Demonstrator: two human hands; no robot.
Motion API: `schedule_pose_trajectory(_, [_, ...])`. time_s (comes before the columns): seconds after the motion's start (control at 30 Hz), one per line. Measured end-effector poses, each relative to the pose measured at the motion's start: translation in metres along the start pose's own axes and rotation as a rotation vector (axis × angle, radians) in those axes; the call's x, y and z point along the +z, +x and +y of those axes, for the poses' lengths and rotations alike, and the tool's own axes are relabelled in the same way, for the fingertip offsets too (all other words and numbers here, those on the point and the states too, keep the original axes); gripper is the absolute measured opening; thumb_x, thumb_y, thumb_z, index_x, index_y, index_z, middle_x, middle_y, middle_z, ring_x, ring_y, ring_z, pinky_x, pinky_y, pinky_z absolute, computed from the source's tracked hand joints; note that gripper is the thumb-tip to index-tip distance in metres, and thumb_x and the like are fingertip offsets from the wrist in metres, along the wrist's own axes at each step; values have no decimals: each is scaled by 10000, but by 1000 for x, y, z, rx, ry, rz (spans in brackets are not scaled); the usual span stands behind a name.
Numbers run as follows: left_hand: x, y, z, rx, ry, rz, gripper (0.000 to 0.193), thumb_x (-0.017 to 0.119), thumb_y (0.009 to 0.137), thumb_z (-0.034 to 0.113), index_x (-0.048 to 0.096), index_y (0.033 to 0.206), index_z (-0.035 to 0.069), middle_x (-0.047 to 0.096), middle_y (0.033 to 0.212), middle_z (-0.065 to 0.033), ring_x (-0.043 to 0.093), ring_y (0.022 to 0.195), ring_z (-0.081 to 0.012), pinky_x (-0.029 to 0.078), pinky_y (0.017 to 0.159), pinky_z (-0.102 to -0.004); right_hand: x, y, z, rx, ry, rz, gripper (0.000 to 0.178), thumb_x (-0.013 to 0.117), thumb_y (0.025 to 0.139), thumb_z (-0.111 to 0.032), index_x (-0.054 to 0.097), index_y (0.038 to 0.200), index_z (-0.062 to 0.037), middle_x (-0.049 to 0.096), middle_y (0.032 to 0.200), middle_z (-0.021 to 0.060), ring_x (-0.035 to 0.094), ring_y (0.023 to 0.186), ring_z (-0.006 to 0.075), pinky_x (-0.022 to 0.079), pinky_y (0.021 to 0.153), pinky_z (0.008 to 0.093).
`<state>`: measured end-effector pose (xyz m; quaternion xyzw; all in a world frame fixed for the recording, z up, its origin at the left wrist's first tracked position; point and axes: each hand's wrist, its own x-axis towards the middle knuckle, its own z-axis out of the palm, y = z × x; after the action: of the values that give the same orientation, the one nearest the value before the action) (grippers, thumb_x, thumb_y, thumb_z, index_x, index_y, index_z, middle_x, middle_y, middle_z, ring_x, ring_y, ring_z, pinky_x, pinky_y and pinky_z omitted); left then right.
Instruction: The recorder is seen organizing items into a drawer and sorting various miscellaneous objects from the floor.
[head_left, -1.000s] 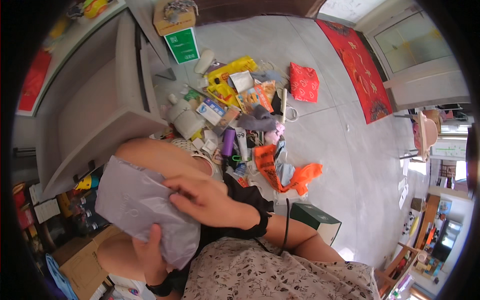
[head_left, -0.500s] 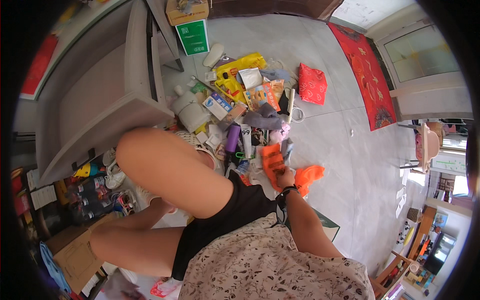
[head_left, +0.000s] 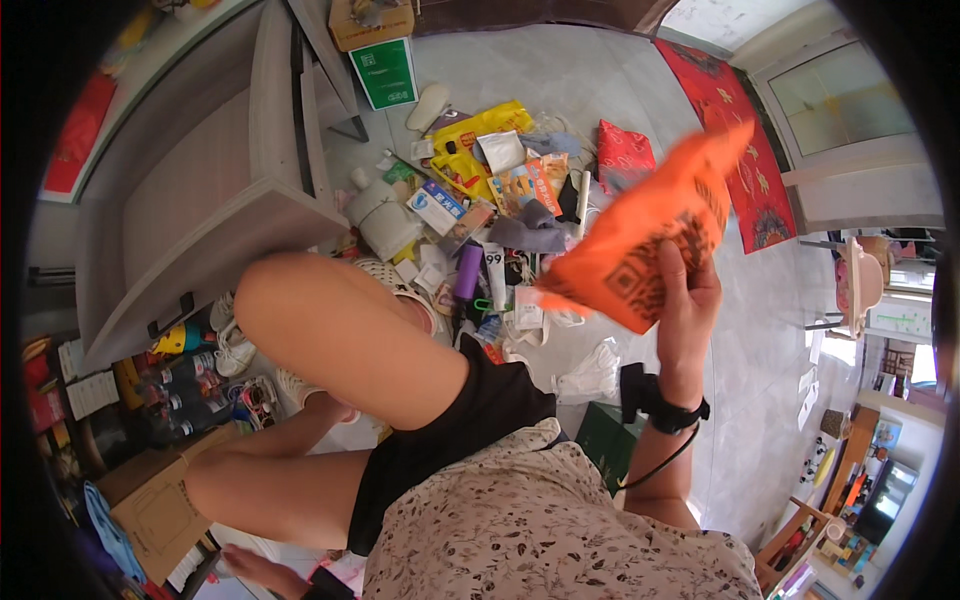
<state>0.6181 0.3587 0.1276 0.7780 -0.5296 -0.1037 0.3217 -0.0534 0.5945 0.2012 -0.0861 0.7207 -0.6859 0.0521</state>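
Observation:
My right hand (head_left: pixel 688 305) is closed on an orange plastic bag (head_left: pixel 640 245) with dark print, lifted above the floor and slightly blurred at its top. The thumb lies across the front of the bag. At the lower left, beyond my bent knee, my left hand (head_left: pixel 265 572) stretches out with its fingers extended and nothing visible in it. Below the raised bag, a crumpled clear plastic wrapper (head_left: pixel 588 375) lies on the floor beside a dark green box (head_left: pixel 603 445).
A pile of household things covers the floor ahead, with a purple cylinder (head_left: pixel 467 272), a white tube (head_left: pixel 495 275), a yellow bag (head_left: pixel 490 122) and a red bag (head_left: pixel 625 150). A pulled-out grey drawer (head_left: pixel 200 170) juts in at left. A cardboard box (head_left: pixel 165 510) stands lower left.
My right hand has raised the orange bag from the pile, up and to the right, uncovering the clear wrapper. My left hand has come into view at the lower left.

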Motion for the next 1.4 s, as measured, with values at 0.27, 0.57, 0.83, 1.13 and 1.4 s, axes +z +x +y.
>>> schedule_pose_trajectory(0.27, [13, -117, 298, 526, -395, -580, 499, 418, 1022, 312, 409, 1408, -4, 449, 1415, -188, 476, 1273, -277, 415, 1024, -390, 219, -182, -76, -271, 542, -1195, 253, 668, 839, -156, 514, 933, 22, 530, 878, 183, 556, 801, 354, 454, 680, 416])
schedule_pose_trajectory(0.57, [-18, -125, 256, 378, -199, -670, 520, 472, 997, 311, 395, 1414, 11, 446, 1416, -170, 484, 1250, -268, 427, 983, -396, 155, -86, 73, 171, 166, -628, 310, 583, 898, -106, 548, 1200, -40, 669, 886, 88, 654, 796, 218, 530, 703, 307])
schedule_pose_trajectory(0.83, [21, -112, 111, 2, 8, -680, 555, 532, 968, 310, 380, 1420, 26, 443, 1417, -150, 492, 1225, -258, 440, 937, -402, -151, -89, 411, 1096, -1040, 21, 805, 636, 755, -493, 473, 1299, 78, 472, 1349, 278, 468, 1261, 395, 363, 1074, 396])
schedule_pose_trajectory(1.13, [6, -99, -79, -493, 217, -568, 600, 592, 939, 309, 365, 1425, 42, 440, 1418, -130, 500, 1200, -248, 453, 891, -409, -141, -133, 445, 1383, -771, 412, 1288, 895, 572, -436, 107, 1489, 7, 332, 1479, 218, 406, 1317, 347, 385, 1062, 451])
schedule_pose_trajectory(1.4, [-75, -28, -114, -455, 81, -110, 646, 646, 913, 308, 352, 1431, 56, 437, 1419, -113, 507, 1178, -239, 465, 850, -414, -129, -125, 452, 1508, -729, 357, 1170, 881, 592, -393, 192, 1433, 39, 526, 1298, 216, 591, 1100, 342, 471, 958, 403])
